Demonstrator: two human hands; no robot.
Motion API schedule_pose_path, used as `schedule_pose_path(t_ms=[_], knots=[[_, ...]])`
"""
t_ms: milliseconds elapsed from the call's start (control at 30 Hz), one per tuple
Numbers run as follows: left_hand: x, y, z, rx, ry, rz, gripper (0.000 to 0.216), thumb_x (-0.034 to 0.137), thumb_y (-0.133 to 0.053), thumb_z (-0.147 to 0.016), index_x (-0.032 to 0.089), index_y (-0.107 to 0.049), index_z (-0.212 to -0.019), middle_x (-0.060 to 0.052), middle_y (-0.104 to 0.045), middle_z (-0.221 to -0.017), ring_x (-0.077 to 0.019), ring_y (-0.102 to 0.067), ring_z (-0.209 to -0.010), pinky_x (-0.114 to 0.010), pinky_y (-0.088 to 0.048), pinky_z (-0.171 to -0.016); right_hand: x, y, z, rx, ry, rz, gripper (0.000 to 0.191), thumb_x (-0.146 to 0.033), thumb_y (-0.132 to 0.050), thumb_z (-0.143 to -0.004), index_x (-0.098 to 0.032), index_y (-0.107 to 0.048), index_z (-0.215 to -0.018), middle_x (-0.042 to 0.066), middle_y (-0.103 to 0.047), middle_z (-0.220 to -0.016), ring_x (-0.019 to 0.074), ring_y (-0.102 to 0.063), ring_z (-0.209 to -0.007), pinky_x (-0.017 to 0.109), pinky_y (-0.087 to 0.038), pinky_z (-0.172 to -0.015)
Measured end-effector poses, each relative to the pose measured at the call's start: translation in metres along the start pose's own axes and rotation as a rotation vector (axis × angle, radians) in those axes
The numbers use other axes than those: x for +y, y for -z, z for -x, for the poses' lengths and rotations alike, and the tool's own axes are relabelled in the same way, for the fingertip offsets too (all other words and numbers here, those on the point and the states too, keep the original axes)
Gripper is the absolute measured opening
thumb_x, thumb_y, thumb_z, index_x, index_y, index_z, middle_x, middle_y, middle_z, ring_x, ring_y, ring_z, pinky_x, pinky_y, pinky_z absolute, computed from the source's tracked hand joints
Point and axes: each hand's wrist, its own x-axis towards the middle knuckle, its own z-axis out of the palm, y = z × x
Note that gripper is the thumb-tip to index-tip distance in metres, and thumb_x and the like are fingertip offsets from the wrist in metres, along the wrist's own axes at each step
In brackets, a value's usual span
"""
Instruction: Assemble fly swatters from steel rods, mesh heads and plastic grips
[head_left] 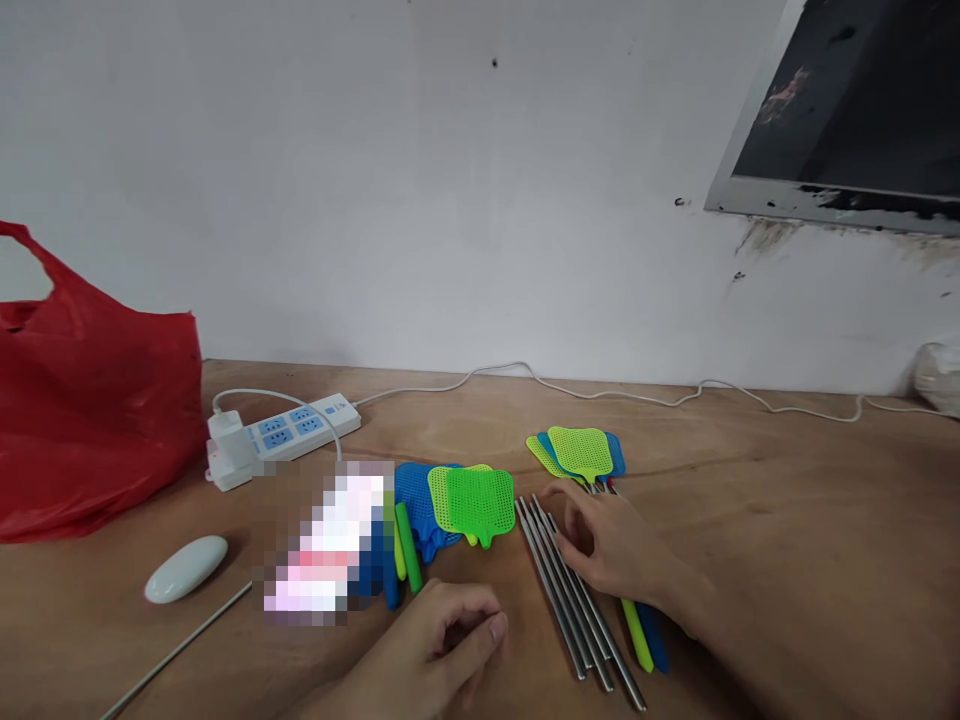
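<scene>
My right hand [611, 545] lies across a row of several metal rods [574, 600] on the wooden table [787, 530], its fingers curled loosely onto the rods near their far ends. Under the same hand run the handles of assembled fly swatters [581, 452] with green and blue mesh heads. My left hand [442, 640] rests on the table near the front edge, fingers curled in with nothing visible in them. Just beyond it lie loose green and blue swatter heads [469, 500] and short green and blue handle grips [405, 555].
A red plastic bag [90, 420] stands at the left. A white power strip [281, 435] with a cable running along the wall lies behind a blurred patch. A white oval object [186, 568] and one thin rod [176, 650] lie at the front left.
</scene>
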Motion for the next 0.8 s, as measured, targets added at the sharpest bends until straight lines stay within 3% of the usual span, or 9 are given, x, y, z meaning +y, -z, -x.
schedule_pose_path(t_ms=[167, 233, 367, 467, 533, 633, 800], knots=[[-0.004, 0.003, 0.003, 0.277, -0.234, -0.469, 0.031, 0.029, -0.037, -0.100, 0.021, -0.050, -0.073, 0.001, -0.054, -0.064, -0.0151, -0.053, -0.059, -0.026, -0.033, -0.055, -0.002, 0.004, 0.002, -0.106, 0.037, 0.054, 0.045, -0.013, -0.058, -0.072, -0.020, -0.052, -0.117, -0.005, -0.062, -0.063, 0.0190, -0.058, -0.061, 0.029, -0.031, -0.060], [-0.006, 0.006, 0.001, 0.362, -0.309, -0.574, 0.028, 0.023, -0.036, -0.100, 0.021, -0.052, -0.077, -0.001, -0.060, -0.071, -0.0173, -0.058, -0.066, -0.028, -0.038, -0.061, -0.003, 0.005, 0.002, -0.118, 0.042, 0.074, 0.048, -0.013, -0.058, -0.070, -0.020, -0.052, -0.117, -0.004, -0.063, -0.064, 0.0196, -0.058, -0.062, 0.029, -0.031, -0.060], [-0.013, 0.019, -0.004, 0.548, -0.295, -0.876, 0.022, 0.021, -0.040, -0.097, 0.020, -0.062, -0.097, -0.009, -0.067, -0.098, -0.0281, -0.061, -0.089, -0.043, -0.046, -0.078, -0.003, 0.007, 0.001, -0.155, 0.042, 0.082, 0.052, -0.012, -0.057, -0.069, -0.019, -0.052, -0.119, -0.005, -0.062, -0.063, 0.0197, -0.057, -0.061, 0.030, -0.031, -0.060], [-0.024, 0.028, -0.007, 0.723, -0.247, -1.161, 0.029, 0.030, -0.049, -0.094, 0.014, -0.063, -0.114, -0.019, -0.063, -0.124, -0.0417, -0.050, -0.121, -0.059, -0.041, -0.096, -0.002, 0.007, 0.002, -0.164, 0.029, 0.102, 0.052, -0.015, -0.058, -0.070, -0.018, -0.053, -0.121, -0.003, -0.062, -0.064, 0.0208, -0.057, -0.062, 0.030, -0.031, -0.061], [-0.031, 0.030, -0.007, 0.715, -0.182, -1.272, 0.036, 0.035, -0.053, -0.093, 0.011, -0.063, -0.119, -0.020, -0.061, -0.128, -0.0444, -0.046, -0.126, -0.062, -0.037, -0.102, -0.001, 0.007, 0.002, -0.166, 0.020, 0.126, 0.052, -0.017, -0.058, -0.070, -0.018, -0.054, -0.122, -0.002, -0.062, -0.065, 0.0218, -0.058, -0.064, 0.030, -0.031, -0.061], [-0.036, 0.027, -0.007, 0.669, -0.113, -1.327, 0.035, 0.033, -0.054, -0.091, 0.011, -0.066, -0.116, -0.019, -0.066, -0.120, -0.0422, -0.054, -0.117, -0.062, -0.036, -0.104, 0.000, 0.006, 0.002, -0.164, 0.009, 0.149, 0.051, -0.018, -0.058, -0.071, -0.019, -0.055, -0.122, -0.001, -0.062, -0.067, 0.0223, -0.058, -0.065, 0.030, -0.032, -0.062], [-0.035, 0.023, -0.008, 0.617, -0.142, -1.241, 0.030, 0.027, -0.049, -0.092, 0.016, -0.065, -0.115, -0.013, -0.069, -0.114, -0.0344, -0.061, -0.108, -0.058, -0.038, -0.104, -0.001, 0.006, 0.001, -0.141, 0.010, 0.152, 0.051, -0.017, -0.059, -0.070, -0.019, -0.056, -0.121, -0.002, -0.062, -0.064, 0.0220, -0.058, -0.065, 0.030, -0.031, -0.061]])
